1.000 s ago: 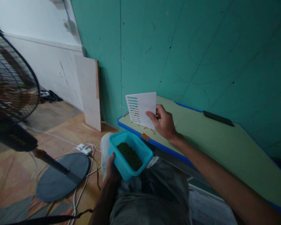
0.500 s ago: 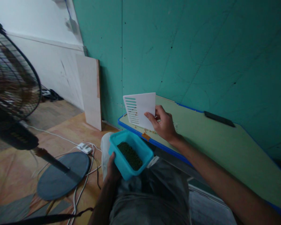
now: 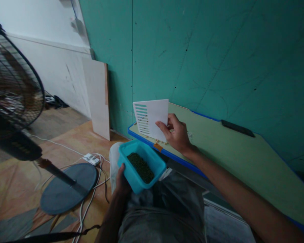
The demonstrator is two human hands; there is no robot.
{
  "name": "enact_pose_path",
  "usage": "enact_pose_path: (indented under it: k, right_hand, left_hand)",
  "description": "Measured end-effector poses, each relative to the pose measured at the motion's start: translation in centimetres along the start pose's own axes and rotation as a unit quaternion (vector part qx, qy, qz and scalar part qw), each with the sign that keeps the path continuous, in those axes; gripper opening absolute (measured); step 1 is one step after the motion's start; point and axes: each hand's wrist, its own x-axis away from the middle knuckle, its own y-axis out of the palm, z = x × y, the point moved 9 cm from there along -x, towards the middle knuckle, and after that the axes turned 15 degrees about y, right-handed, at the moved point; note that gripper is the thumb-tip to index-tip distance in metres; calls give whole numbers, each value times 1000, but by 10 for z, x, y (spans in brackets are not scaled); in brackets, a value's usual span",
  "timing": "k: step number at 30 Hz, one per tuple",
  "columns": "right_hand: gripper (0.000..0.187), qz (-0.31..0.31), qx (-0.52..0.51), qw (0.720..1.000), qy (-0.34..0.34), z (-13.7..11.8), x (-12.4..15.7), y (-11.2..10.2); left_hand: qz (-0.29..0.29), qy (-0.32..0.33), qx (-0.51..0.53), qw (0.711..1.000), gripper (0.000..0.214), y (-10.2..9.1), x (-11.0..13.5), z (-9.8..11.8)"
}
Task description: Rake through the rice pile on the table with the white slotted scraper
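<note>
A turquoise plastic tub [image 3: 130, 173] rests over my lap, tilted slightly, with a heap of small dark green beans or grains [image 3: 141, 167] inside. My left hand [image 3: 122, 182] grips its near left side, thumb on the outer wall. In my right hand [image 3: 176, 132] is a flat white slotted card [image 3: 155, 116], pinched at its right edge between thumb and fingers. It stands nearly upright over the left end of the pale green tabletop [image 3: 218, 152], its slots toward the left. Small pale bits [image 3: 159, 141] lie on the tabletop below the card.
A standing fan [image 3: 15, 84] with a round base [image 3: 68, 189] is at the left, near a white power strip [image 3: 91, 159] and loose cables. A pale board [image 3: 97, 98] leans against the green wall [image 3: 162, 50]. A dark bar [image 3: 237, 128] lies along the table's far edge.
Almost nothing differs; both hands keep their holds on the tub and the slotted card, in nearly the same places.
</note>
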Motion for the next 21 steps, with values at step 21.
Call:
enact_pose_path:
  k: [21]
  right_hand:
    - [30,-9,-25,999,22,3,1,-1]
  left_hand:
    - [-30,-43,-7,999,37,-13,6,-11]
